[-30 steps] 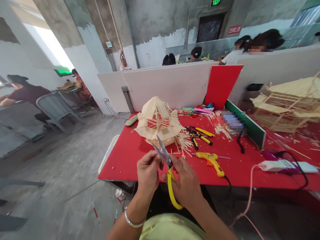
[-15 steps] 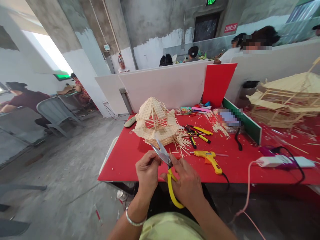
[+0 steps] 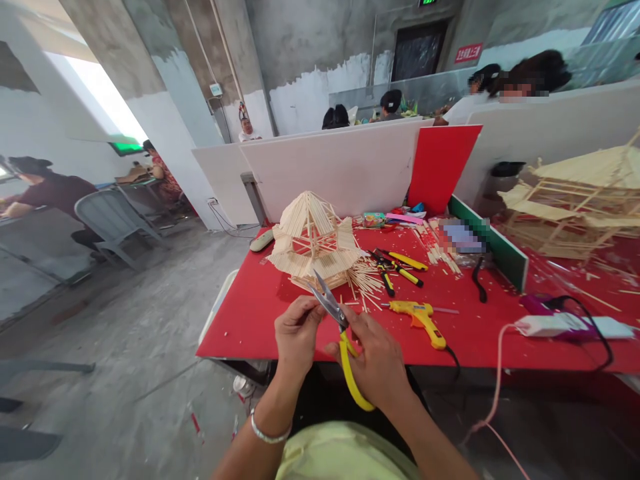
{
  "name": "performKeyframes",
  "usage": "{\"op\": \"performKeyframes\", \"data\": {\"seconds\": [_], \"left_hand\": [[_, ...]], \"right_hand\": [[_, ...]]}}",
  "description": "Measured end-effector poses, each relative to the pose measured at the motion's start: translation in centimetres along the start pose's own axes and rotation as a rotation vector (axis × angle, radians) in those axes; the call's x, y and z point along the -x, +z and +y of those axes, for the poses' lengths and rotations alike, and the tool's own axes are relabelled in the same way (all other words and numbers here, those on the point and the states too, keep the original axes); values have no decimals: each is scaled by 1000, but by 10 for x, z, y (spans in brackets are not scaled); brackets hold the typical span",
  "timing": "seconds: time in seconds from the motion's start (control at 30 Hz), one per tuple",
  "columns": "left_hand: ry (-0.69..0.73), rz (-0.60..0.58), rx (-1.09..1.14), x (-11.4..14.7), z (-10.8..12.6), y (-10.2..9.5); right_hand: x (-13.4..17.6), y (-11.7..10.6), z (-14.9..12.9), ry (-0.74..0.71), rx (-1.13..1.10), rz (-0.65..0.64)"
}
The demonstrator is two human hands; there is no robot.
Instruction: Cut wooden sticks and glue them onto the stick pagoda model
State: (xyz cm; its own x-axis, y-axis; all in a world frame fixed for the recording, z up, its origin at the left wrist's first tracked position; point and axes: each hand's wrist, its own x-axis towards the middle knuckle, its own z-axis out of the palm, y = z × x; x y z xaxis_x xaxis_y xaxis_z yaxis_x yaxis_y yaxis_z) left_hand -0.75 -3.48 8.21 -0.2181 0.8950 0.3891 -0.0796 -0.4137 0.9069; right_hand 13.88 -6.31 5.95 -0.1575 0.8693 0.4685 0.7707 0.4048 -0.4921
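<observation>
- Right hand (image 3: 373, 363) wrapped on scissors (image 3: 340, 340), as half a second ago; blades slightly more apart, pointing 11 o'clock.
- Left hand (image 3: 296, 333) pinched shut beside blades; contents hidden.
- Stick model (image 3: 313, 240) unmoved on table (image 3: 250, 320).

Yellow-handled scissors (image 3: 345, 337) with silver-grey blades in the grip; beyond the blades a pale straw-coloured stick model (image 3: 314, 241) on a red table (image 3: 250, 313); right of the grip a yellow glue gun (image 3: 423, 318) with black cord

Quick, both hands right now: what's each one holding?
Left hand: fingers pinched near the scissor blades; what they hold is too small to tell.
Right hand: closed on the yellow-handled scissors, blades open.
</observation>
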Motion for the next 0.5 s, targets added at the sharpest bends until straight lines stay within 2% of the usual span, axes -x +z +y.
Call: {"op": "performKeyframes", "data": {"seconds": [0.2, 0.5], "left_hand": [[-12, -80, -48, -1, 6, -9], [-76, -243, -127, -16, 13, -34]], "right_hand": [[-2, -2, -1, 21, -76, -46], [-5, 2, 3, -2, -54, -70]]}}
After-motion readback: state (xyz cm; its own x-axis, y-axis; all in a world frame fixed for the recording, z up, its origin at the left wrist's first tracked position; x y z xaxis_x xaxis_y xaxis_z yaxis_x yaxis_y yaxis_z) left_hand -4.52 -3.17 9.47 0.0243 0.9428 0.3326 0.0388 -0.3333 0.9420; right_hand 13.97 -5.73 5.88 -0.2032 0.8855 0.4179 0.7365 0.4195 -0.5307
